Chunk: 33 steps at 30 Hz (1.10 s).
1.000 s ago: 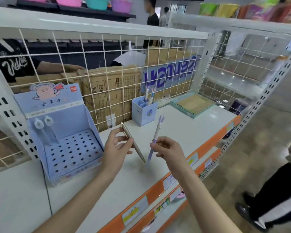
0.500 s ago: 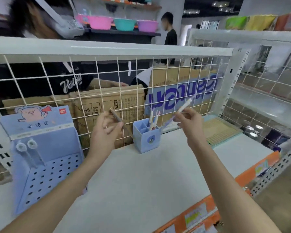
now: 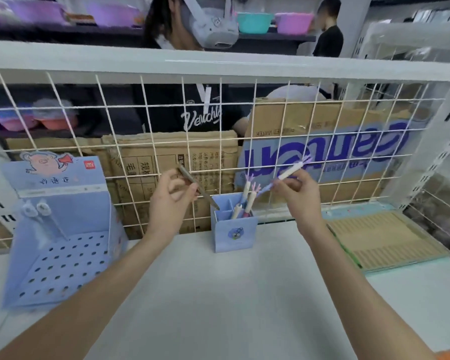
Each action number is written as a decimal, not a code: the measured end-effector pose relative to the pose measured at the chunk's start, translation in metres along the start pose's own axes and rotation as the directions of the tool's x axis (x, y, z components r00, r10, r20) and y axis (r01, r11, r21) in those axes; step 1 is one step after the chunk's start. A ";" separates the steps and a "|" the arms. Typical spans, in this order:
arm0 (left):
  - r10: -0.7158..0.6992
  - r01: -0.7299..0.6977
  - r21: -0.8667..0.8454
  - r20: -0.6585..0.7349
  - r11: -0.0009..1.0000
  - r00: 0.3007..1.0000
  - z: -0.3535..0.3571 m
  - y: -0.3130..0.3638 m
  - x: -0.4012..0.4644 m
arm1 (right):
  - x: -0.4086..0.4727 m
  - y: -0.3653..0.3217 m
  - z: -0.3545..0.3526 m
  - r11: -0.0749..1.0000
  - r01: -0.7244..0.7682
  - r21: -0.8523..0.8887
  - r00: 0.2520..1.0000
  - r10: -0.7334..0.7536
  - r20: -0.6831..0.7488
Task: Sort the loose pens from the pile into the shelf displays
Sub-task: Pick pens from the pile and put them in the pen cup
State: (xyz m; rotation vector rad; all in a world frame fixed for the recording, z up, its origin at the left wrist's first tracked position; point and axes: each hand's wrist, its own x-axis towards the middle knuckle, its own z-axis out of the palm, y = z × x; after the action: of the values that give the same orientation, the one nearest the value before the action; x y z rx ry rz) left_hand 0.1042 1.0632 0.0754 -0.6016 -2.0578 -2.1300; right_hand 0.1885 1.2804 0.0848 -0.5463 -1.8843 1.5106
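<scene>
Pens fill both hands: right hand (image 3: 294,193) pinches a purple-topped pen (image 3: 287,174) above the blue cup (image 3: 233,226); left hand (image 3: 170,201) grips a bronze pen (image 3: 198,188). A careless drop could tip the cup.

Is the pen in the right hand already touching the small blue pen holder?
Apart. In the head view the right hand holds the white and purple pen tilted above the small blue pen holder, with wire grid visible between its lower tip and the holder's rim.

pen cup (image 3: 233,233) on shelf (image 3: 218,307), perforated display (image 3: 60,258) left
</scene>
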 end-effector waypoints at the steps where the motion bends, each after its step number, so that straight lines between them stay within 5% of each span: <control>1: -0.001 0.001 0.004 -0.009 1.000 1.000 0.002 -0.002 0.001 | 0.001 0.003 0.002 1.000 0.015 -0.018 0.999 -0.015 0.035; 13: 0.015 -0.011 0.081 -0.047 0.997 0.999 0.011 -0.006 -0.001 | 0.013 0.014 0.024 0.874 0.241 -0.422 0.892 -0.027 0.452; 21: 0.036 -0.040 0.170 0.022 0.985 0.999 0.020 -0.009 0.001 | 0.008 0.014 0.023 0.869 0.179 -0.461 0.883 0.065 0.465; 33: 0.125 -0.203 0.457 0.196 0.866 0.973 0.025 -0.018 0.001 | -0.022 0.019 0.000 0.961 0.075 -0.267 0.979 -0.020 0.203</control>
State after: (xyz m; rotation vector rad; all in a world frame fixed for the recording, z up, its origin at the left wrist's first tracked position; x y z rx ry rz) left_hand 0.1015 1.0890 0.0591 -0.8538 -2.3906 -1.4389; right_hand 0.2025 1.2701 0.0609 -0.4819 -2.2658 1.3214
